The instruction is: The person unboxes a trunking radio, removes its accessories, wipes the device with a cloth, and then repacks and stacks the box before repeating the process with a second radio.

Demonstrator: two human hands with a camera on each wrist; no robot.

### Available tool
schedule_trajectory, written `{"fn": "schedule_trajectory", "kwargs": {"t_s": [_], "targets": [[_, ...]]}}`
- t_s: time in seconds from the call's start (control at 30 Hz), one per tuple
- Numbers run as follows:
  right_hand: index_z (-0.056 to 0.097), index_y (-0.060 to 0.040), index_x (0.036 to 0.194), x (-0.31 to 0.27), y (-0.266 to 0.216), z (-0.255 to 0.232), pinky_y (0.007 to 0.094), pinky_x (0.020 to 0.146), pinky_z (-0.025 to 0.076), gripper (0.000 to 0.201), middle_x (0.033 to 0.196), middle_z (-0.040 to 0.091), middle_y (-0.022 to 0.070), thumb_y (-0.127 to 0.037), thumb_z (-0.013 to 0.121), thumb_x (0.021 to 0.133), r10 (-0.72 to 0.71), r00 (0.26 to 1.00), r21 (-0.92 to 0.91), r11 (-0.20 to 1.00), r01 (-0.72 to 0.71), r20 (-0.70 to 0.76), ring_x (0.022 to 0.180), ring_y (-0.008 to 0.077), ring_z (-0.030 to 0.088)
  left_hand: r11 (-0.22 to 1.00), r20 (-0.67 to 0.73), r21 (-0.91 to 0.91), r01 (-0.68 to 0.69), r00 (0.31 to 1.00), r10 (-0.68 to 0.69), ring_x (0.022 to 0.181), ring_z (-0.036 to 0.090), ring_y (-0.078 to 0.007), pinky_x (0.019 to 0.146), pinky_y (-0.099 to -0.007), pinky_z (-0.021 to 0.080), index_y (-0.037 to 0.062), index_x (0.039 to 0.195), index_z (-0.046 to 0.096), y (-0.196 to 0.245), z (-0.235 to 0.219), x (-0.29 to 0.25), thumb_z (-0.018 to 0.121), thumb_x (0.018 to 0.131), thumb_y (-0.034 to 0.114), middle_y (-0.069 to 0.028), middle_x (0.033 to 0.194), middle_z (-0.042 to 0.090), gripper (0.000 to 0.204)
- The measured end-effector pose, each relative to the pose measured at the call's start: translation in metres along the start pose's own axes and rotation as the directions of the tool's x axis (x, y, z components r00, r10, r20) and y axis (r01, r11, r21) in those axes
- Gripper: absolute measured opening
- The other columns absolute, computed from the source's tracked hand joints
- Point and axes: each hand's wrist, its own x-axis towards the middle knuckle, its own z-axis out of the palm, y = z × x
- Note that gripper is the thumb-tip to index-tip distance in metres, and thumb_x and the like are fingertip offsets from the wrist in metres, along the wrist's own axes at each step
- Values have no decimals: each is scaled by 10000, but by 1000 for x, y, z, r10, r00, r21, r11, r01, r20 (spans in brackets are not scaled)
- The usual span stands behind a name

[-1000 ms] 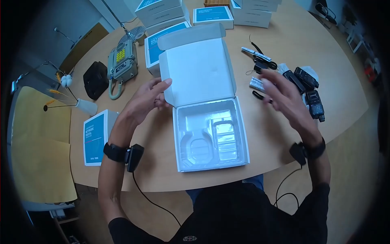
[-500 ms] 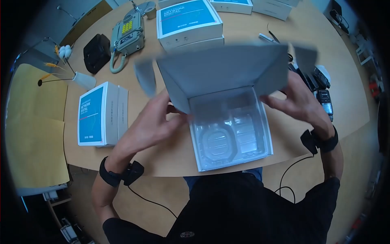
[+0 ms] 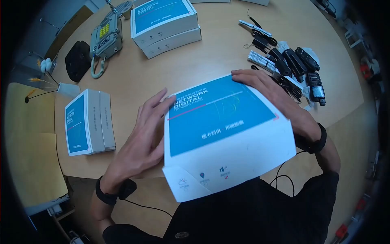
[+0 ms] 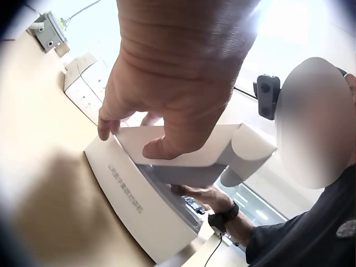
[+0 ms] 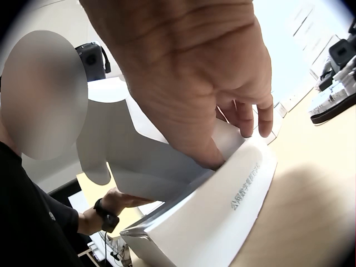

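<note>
A white cardboard box with a blue printed lid (image 3: pixel 223 110) is in front of me in the head view. The lid leans partway down toward my body, its front flap (image 3: pixel 231 166) sticking out past the table edge. My left hand (image 3: pixel 138 138) is at the box's left side, its extended fingers at the lid's far left corner. At the far right corner, the fingers of my right hand (image 3: pixel 276 95) rest on the lid. In the right wrist view the thumb reaches in behind the white side wall (image 5: pixel 211 211). The tray inside is hidden in the head view.
Similar boxes are stacked at the left (image 3: pixel 99 118) and back (image 3: pixel 166 36). A grey-green telephone (image 3: pixel 106 38), black case (image 3: pixel 78 61) and white vase (image 3: pixel 69 89) stand at the far left. Handheld radios (image 3: pixel 315 87) and cables (image 3: pixel 290 87) lie at the right.
The lid stood wide open with the clear tray showing; it has swung toward me over the box. My right hand has come from the right onto the lid's edge.
</note>
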Motion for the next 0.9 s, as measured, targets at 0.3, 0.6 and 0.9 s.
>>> {"fn": "schedule_trajectory", "kwargs": {"t_s": [0.3,0.6,0.9], "targets": [[567,86,1089,31,6,-12,323,743,568,329,826,674,146,-228,577,991,101,990,101,989,-111,99,732,250,680,981,-662,135,140,749,-16,1377,433,-322,1096,-411,413,-38,1551,237,16,53,-34,624,969,92,-213,1533,309,712],[540,1,1008,45,11,2,248,691,520,175,898,631,59,-116,644,929,369,920,507,823,-257,-133,749,103,616,988,-730,151,43,679,82,1499,308,-349,1227,-452,278,11,1619,55,-42,55,39,482,948,-101,-269,1629,192,802],[465,-22,1454,52,30,-43,442,880,558,668,1240,604,161,-247,696,870,335,942,385,864,-323,39,1026,231,623,976,-688,-203,75,699,-197,911,700,-245,962,-368,555,-13,1567,259,-28,10,68,545,1046,167,-179,1045,666,621]]}}
